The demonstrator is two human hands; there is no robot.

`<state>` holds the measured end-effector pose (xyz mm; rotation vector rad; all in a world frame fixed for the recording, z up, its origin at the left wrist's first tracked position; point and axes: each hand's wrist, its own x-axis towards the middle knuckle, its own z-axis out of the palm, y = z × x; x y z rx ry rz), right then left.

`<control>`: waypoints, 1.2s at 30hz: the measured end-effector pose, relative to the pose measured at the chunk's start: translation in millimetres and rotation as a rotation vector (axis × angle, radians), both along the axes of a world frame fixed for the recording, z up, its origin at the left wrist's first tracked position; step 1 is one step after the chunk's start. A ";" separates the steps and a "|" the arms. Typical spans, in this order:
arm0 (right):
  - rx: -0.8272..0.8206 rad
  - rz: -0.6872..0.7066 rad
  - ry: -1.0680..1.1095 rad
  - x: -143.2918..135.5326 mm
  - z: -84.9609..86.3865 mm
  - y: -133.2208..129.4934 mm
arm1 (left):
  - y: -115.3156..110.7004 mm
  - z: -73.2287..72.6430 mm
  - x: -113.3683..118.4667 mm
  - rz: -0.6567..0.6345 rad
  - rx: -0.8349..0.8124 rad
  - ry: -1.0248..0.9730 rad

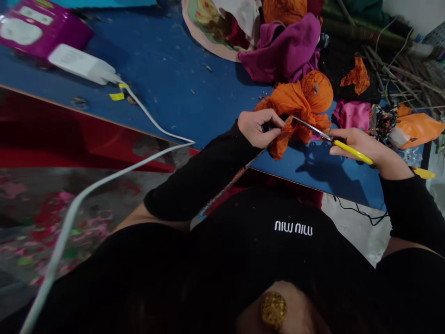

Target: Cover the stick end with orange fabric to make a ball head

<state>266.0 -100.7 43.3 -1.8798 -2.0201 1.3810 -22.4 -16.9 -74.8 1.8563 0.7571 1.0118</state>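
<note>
My left hand (259, 127) pinches an edge of crumpled orange cloth (287, 99) near the front of the blue table. In my right hand (365, 146) is a pair of scissors (325, 134) with yellow handles, gripped around the handles. The blades point left, and their tips are at the orange cloth beside my left fingertips. Whether the blades are cutting into it, I cannot tell. Behind the cloth sits a round orange bundle (316, 90). Pink cloth (352, 115) lies just beyond my right hand.
Purple cloth (281, 48) is heaped behind the orange pieces. At the far left stands a purple box (62, 30) with a white plug (81, 62), its white cable (114, 178) running over the table edge. Thin sticks (406, 74) lie at the right. Coloured scraps (59, 218) litter the floor.
</note>
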 end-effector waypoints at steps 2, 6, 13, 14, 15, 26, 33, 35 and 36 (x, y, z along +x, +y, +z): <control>0.010 0.016 -0.008 -5.4 0.1 3.4 | -0.7 1.0 -0.4 0.008 0.041 0.033; 0.068 0.035 -0.060 -13.8 -2.5 9.6 | 0.3 3.4 0.0 -0.002 0.075 0.065; 0.184 0.030 -0.210 -16.0 -15.0 5.8 | 0.7 -1.7 -1.5 -0.010 0.020 -0.013; 0.194 0.030 -0.233 -16.0 -13.8 2.1 | 3.7 -1.7 -1.9 -0.013 0.005 -0.067; 0.199 0.032 -0.254 -15.5 -11.7 -2.9 | 8.2 0.0 -2.1 -0.011 -0.011 -0.122; 0.460 -0.233 -0.254 -4.3 -27.2 -90.0 | 87.8 140.8 101.4 0.294 0.578 -0.202; 0.486 -0.642 -0.539 -11.5 -52.6 -113.3 | 114.8 143.3 130.6 -0.077 0.466 0.435; 0.462 -0.694 -0.583 -11.4 -56.2 -117.4 | 103.1 127.1 103.1 -0.131 0.476 0.542; 0.449 -0.701 -0.604 -12.3 -57.9 -118.4 | 96.2 117.3 88.1 -0.197 0.478 0.620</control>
